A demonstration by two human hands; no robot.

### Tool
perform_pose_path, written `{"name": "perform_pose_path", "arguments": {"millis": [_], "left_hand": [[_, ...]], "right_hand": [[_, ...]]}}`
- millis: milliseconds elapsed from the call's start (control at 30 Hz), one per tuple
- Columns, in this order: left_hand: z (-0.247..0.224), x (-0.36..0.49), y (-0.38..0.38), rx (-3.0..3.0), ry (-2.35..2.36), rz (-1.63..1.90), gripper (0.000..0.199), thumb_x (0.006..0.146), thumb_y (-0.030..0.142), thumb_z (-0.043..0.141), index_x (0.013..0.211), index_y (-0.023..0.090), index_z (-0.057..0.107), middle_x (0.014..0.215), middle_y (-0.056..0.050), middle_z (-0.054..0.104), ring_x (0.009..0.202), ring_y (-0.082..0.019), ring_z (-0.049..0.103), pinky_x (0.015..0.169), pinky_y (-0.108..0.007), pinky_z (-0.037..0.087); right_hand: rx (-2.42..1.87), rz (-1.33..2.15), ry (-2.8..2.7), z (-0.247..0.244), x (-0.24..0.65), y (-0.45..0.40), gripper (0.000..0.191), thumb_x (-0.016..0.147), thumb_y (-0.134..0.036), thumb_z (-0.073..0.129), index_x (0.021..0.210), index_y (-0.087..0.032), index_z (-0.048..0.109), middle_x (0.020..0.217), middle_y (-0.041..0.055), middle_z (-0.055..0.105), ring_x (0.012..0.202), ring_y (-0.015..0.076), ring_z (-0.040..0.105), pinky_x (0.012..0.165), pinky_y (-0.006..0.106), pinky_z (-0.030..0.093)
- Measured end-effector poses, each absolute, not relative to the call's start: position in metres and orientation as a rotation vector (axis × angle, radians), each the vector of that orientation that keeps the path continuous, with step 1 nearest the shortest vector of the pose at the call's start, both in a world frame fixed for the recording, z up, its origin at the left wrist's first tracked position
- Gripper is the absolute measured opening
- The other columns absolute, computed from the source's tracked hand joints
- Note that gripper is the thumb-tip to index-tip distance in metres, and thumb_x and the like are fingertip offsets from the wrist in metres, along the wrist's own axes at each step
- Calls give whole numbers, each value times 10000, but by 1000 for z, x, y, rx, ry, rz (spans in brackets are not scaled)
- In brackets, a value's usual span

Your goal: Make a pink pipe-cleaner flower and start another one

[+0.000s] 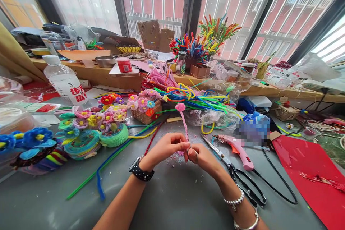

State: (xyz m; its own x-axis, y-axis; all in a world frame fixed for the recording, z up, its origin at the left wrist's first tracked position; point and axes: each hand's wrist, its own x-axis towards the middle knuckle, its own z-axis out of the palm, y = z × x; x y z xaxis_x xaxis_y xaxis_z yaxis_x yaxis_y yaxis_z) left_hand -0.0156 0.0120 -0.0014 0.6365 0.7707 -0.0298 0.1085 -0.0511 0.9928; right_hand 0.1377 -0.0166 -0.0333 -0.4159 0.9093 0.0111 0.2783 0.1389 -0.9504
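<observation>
A pink pipe cleaner [184, 124] stands nearly upright, with a fluffy pink knob at its top end. My left hand [171, 146] pinches its lower part between thumb and fingers. Right beside it, my right hand [202, 156] is closed with its fingertips on the same stem. Where the fingertips meet, the stem is mostly hidden. Behind the hands, pink bits and crumbs lie on the grey table [172, 201]. Large scissors [229, 163] and a pink glue gun [239, 151] rest to the right of my right hand.
Pipe-cleaner flower baskets [114, 134] and a water bottle [67, 82] stand at the left. Loose coloured pipe cleaners [199, 97] are heaped behind the hands. A red sheet [309, 172] covers the right side. Jars and a cluttered ledge [151, 79] run along the window.
</observation>
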Motion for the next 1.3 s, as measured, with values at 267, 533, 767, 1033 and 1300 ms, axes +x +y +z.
{"name": "perform_pose_path", "arguments": {"millis": [267,533,767,1033,1300], "left_hand": [[-3,-17,13,1540,808,686,245,704,365,532,632,135,483,597,28,476,583,-86,439,555,-205,346],[0,-17,12,1573,841,759,245,707,368,522,627,140,483,594,32,445,578,-86,413,537,-204,333],[2,-16,12,1612,843,732,242,723,353,515,624,136,474,591,32,443,583,-83,419,565,-207,339],[3,-18,12,1670,828,552,263,706,383,526,630,132,504,582,20,493,571,-92,445,541,-206,337],[2,-18,13,1685,847,616,270,715,395,500,630,138,494,579,24,485,566,-92,448,542,-206,349]], "right_hand": [[-1318,1179,-1633,-25,133,-18,555,592,-677,469,416,-153,415,423,-42,336,444,72,270,436,220,197],[-1292,1151,-1611,-29,134,-18,565,591,-692,456,411,-158,407,422,-45,313,446,74,258,444,226,187],[-1142,1335,-1749,-28,138,-18,667,580,-782,299,528,-143,484,465,-48,295,447,74,253,435,220,176],[-1177,1278,-1836,-26,141,-17,662,606,-760,304,529,-136,513,477,-38,341,459,74,284,437,210,200],[-1286,1146,-1647,-26,137,-17,547,588,-669,486,417,-154,417,436,-29,411,444,75,332,437,207,235]]}}
